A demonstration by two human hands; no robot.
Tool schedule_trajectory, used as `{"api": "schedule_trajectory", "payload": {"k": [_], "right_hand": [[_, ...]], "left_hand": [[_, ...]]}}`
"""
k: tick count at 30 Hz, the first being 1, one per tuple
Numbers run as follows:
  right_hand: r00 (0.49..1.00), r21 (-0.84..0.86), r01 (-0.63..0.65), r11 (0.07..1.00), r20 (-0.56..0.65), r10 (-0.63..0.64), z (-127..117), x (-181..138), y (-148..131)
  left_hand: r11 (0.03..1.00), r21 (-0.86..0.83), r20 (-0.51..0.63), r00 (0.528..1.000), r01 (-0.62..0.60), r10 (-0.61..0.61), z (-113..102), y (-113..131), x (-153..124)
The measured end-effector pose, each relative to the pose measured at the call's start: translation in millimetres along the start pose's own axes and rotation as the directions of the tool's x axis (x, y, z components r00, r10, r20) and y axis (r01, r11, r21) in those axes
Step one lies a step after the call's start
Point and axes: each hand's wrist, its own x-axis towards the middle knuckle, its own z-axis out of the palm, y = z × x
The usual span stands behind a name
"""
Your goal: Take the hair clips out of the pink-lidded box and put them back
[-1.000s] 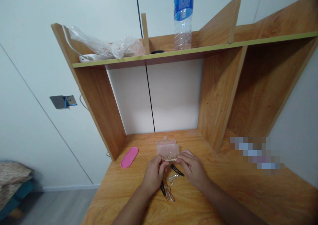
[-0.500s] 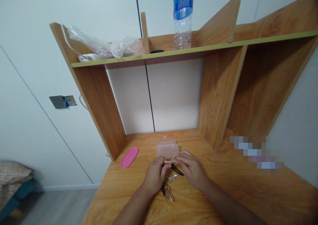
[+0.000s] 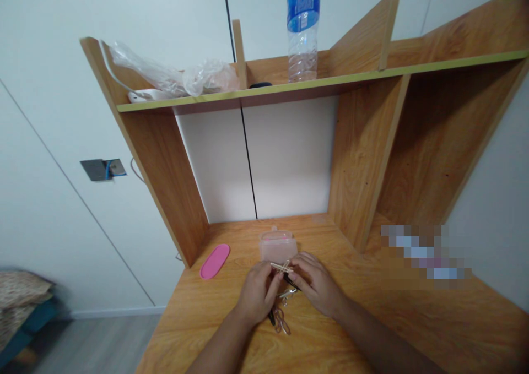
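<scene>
My left hand (image 3: 256, 292) and my right hand (image 3: 317, 286) meet over the desk, fingertips closed on a slim pale-gold hair clip (image 3: 281, 267). More thin gold pieces show right behind it; how many is unclear. Below the fingers lies a black hair clip (image 3: 294, 283), partly covered by my right hand. Silvery clips (image 3: 286, 294) rest just under that. Nearer to me are a second black clip (image 3: 271, 318) and some looped metal clips (image 3: 282, 324). A translucent pinkish box (image 3: 278, 248) with its lid up stands directly beyond my hands.
A pink oval tray (image 3: 215, 261) lies on the desk (image 3: 231, 330) to the left. The shelf (image 3: 273, 97) above carries a water bottle (image 3: 303, 38) and a crumpled plastic bag (image 3: 210, 77). Upright panels (image 3: 357, 164) bound the right side, near a blurred patch (image 3: 425, 255).
The gold clip has tilted between my fingertips, its right end now lower. My right fingers have shifted slightly and cover more of the black clip beneath.
</scene>
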Motion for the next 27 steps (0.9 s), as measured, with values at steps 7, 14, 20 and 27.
{"api": "schedule_trajectory", "payload": {"k": [7, 14, 20, 27], "right_hand": [[0.999, -0.002, 0.023, 1.0, 0.027, -0.022, -2, 3, -5], [0.999, 0.009, 0.05, 0.999, 0.02, -0.05, 0, 4, -1], [0.998, -0.051, 0.057, 0.997, 0.029, -0.055, 0, 5, 1], [0.996, -0.103, 0.085, 0.991, -0.02, -0.088, -1, 7, 2]], "left_hand": [[0.999, 0.03, 0.009, 1.0, -0.012, 0.011, -2, 1, 0], [1.0, 0.031, 0.021, 1.0, -0.002, 0.002, -3, 2, 1], [0.999, 0.052, 0.025, 1.0, 0.015, -0.016, 0, -4, 4], [0.998, 0.026, -0.121, 0.991, 0.054, -0.05, 1, -8, 6]]}}
